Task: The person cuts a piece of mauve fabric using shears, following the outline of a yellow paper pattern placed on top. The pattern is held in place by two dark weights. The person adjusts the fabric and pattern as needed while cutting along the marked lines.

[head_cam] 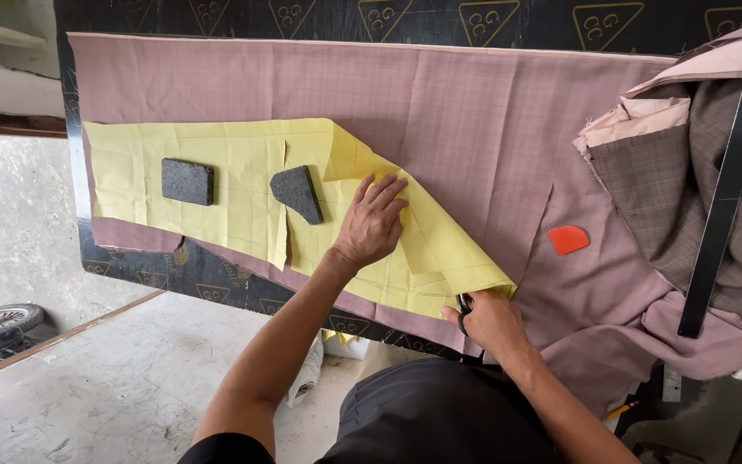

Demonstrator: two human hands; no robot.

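Scissors (464,308) sit in the right hand (491,322) at the near edge of the bench (216,288), only their dark handles and a little of the blades showing past the knuckles. The grip of that hand is clamped around the handles; whether the blades themselves are apart or together cannot be told, since the hand and the paper corner hide them.

The blades meet the work at the near right corner of the yellow paper pattern (242,172), where it ends on the mauve checked cloth (474,112). From that corner the pattern's long axis runs away to the left and slightly up across the bench, so the uncut edge lies to the left of the scissors, along the near side of the paper.

The left hand (373,222) lies flat on the pattern, fingers spread and together with nothing held, above and to the left of the scissors, pressing paper to cloth. It is the nearer hand to the pattern's middle; the right is the nearer to the corner.

Two dark weights hold the paper farther left: a wedge-shaped block (297,193) just beside the left hand, and a rectangular block (187,181) well beyond it. An orange tailor's chalk (568,239) rests on the cloth to the right, and a long black ruler (727,189) lies across the heaped fabric at the far right.
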